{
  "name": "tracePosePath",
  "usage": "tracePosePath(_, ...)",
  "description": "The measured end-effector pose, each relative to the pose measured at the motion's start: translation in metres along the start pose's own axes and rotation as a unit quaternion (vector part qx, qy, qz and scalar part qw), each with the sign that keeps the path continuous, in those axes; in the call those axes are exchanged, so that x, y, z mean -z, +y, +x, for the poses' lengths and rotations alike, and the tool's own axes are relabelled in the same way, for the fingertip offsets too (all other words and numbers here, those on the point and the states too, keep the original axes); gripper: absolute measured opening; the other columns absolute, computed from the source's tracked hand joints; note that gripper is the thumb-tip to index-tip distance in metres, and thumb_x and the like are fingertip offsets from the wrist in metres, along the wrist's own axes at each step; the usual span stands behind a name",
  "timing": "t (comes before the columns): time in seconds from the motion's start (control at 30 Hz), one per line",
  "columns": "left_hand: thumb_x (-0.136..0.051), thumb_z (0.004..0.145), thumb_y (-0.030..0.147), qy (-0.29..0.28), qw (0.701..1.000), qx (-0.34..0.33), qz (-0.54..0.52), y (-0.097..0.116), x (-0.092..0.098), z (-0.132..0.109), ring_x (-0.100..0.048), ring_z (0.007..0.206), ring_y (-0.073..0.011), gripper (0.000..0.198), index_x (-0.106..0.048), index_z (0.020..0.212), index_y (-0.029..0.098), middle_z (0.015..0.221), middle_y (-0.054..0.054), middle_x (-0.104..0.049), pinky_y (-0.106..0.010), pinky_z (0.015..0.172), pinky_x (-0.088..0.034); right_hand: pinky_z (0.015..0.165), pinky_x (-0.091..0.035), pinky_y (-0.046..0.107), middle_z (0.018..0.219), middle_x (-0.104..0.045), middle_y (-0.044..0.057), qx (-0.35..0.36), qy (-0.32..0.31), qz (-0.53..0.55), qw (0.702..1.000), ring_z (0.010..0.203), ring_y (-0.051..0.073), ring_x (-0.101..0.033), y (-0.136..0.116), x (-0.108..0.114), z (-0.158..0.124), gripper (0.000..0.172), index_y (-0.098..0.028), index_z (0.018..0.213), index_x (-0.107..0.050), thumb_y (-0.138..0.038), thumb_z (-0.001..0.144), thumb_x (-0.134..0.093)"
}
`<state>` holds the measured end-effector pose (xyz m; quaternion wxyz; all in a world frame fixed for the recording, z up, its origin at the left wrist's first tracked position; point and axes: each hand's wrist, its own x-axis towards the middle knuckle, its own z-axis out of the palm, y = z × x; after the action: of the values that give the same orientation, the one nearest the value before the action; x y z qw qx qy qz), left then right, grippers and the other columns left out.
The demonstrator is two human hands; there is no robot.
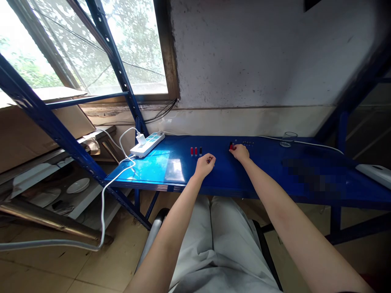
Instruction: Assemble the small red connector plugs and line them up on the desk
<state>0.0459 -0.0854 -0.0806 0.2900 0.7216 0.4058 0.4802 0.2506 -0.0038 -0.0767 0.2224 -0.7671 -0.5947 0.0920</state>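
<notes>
On the blue tabletop (220, 175), two small red cylinders (193, 151) and a small black cylinder (200, 151) stand in a short row, each with a pale lower end. Just below and right of them is my left hand (205, 165), its fingers curled closed; whether anything is inside cannot be seen. My right hand (240, 152) reaches further back, thumb and fingers pinched on a small red cylinder (231, 147). A dark piece (230, 144) sits close against it. Several tiny shiny pieces (248, 143) lie behind that hand.
A white power strip (148, 144) with a plugged-in charger is at the table's left end, its cable hanging over the edge. At the right are a glass cup (288, 139) and a white device (375, 175). Blue metal posts (122, 77) frame the table against the wall.
</notes>
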Motion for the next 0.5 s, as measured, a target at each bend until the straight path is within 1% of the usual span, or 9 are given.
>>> tracePosePath(0.13,-0.047,0.082,0.034,0.001,1.000,-0.001,0.002,0.000,0.000,0.000,-0.056,0.059,-0.0120,0.022,-0.060,0.079,0.016,0.064,-0.002,-0.059,-0.022,0.055,-0.042,0.065,-0.045,0.027,0.091,-0.066,0.011,0.008,-0.010,-0.016,1.000,0.081,0.021,-0.063,0.003,0.001,0.003,0.025,-0.016,0.092,-0.065,-0.036,0.079,-0.057)
tracePosePath(0.23,-0.047,0.082,0.033,-0.001,1.000,-0.003,0.000,0.000,0.000,0.000,-0.056,0.059,-0.0119,0.022,-0.060,0.079,0.016,0.064,-0.003,-0.060,-0.022,0.055,-0.042,0.066,-0.045,0.027,0.091,-0.066,0.011,0.015,-0.039,-0.033,0.999,0.082,0.021,-0.063,0.009,0.005,0.010,0.022,-0.016,0.090,-0.064,-0.033,0.078,-0.058)
tracePosePath(0.33,-0.047,0.082,0.033,-0.001,1.000,0.000,-0.003,0.000,0.001,0.000,-0.056,0.059,-0.0121,0.022,-0.060,0.078,0.016,0.064,-0.003,-0.059,-0.022,0.055,-0.042,0.065,-0.045,0.027,0.094,-0.066,0.011,0.014,-0.067,-0.045,0.997,0.085,0.022,-0.062,0.017,0.009,0.018,0.018,-0.015,0.090,-0.064,-0.027,0.077,-0.059)
tracePosePath(0.4,-0.047,0.081,0.034,-0.002,1.000,0.002,-0.006,0.000,0.001,0.000,-0.055,0.059,-0.0122,0.022,-0.060,0.078,0.017,0.064,-0.002,-0.059,-0.022,0.055,-0.042,0.066,-0.045,0.026,0.094,-0.066,0.011,0.019,-0.070,-0.044,0.996,0.085,0.021,-0.062,0.022,0.011,0.021,0.016,-0.014,0.090,-0.064,-0.022,0.077,-0.058)
tracePosePath(0.5,-0.048,0.081,0.034,-0.003,1.000,0.003,-0.005,0.000,0.001,0.000,-0.055,0.059,-0.0124,0.022,-0.060,0.078,0.017,0.064,-0.002,-0.059,-0.023,0.055,-0.042,0.067,-0.045,0.024,0.092,-0.067,0.011,0.024,-0.053,-0.030,0.998,0.084,0.020,-0.063,0.026,0.013,0.020,0.016,-0.014,0.090,-0.066,-0.020,0.076,-0.058)
